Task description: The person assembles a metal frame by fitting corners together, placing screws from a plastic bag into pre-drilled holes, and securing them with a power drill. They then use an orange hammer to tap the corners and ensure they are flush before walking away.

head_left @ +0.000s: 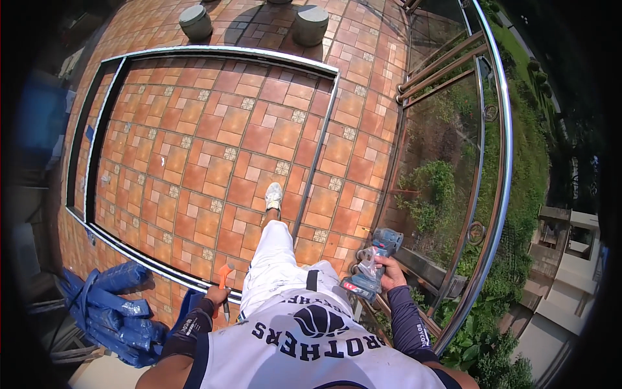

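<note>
In my right hand (391,273) is a blue-grey cordless drill (387,240), its thin bit pointing left and its battery toward me. A crumpled clear plastic bag (370,260) is held against the drill by the same hand. My left hand (218,295), down beside my left thigh, is closed around an orange hammer-like tool (225,272). Its orange end sticks up above my fist and a dark end shows below; its exact kind is unclear. A large dark metal frame with silvery edges (220,50) lies on the tiled floor (214,136). One of my white shoes (273,196) is inside it.
A glass railing with a shiny metal handrail (504,149) runs along the right, greenery (528,162) beyond it. Blue-wrapped bundles (113,311) lie at the lower left. Two round stone stools (310,26) (195,23) stand at the far side.
</note>
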### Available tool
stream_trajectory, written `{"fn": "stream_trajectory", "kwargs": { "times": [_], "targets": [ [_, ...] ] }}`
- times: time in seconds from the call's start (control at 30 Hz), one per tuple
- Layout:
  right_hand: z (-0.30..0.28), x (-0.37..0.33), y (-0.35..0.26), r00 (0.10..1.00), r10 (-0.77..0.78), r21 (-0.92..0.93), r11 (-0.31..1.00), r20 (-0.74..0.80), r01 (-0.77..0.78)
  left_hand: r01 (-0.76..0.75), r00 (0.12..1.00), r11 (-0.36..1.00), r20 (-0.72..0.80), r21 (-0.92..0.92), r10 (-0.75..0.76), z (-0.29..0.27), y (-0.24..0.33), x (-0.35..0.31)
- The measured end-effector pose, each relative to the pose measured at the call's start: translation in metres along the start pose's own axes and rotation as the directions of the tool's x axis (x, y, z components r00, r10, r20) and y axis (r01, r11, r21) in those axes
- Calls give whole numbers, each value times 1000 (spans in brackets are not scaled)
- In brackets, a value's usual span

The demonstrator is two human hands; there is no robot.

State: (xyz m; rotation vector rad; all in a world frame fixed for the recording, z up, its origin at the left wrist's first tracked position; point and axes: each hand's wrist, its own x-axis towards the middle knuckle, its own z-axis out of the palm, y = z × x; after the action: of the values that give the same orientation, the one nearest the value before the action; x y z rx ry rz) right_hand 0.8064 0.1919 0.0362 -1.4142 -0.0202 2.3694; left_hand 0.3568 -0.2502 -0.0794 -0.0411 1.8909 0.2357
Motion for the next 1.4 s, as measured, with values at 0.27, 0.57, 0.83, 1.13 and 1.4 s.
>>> {"fn": "stream_trajectory", "kwargs": {
  "times": [0.27, 0.57, 0.83, 1.13, 1.4],
  "targets": [
    [95, 60, -150, 991, -100, -51, 994, -88, 96, -279, 922, 947, -231, 161, 311, -84, 370, 77],
    [186, 288, -400, 997, -77, -262, 962, 0, 74, -261, 946, 964, -211, -45, 246, -76, 576, 89],
    [268, 496, -581, 999, -21, -423, 906, -37, 3, -248, 931, 968, -266, 38, 249, -47, 695, 183],
    [303, 795, -679, 1000, 24, -841, 541, 16, 0, -334, 817, 922, -427, 195, 387, -38, 855, 455],
    [287, 1061, -703, 997, -78, -978, 211, -22, -5, -365, 705, 758, -371, 541, 604, -6, 921, 678]
  ]
}}
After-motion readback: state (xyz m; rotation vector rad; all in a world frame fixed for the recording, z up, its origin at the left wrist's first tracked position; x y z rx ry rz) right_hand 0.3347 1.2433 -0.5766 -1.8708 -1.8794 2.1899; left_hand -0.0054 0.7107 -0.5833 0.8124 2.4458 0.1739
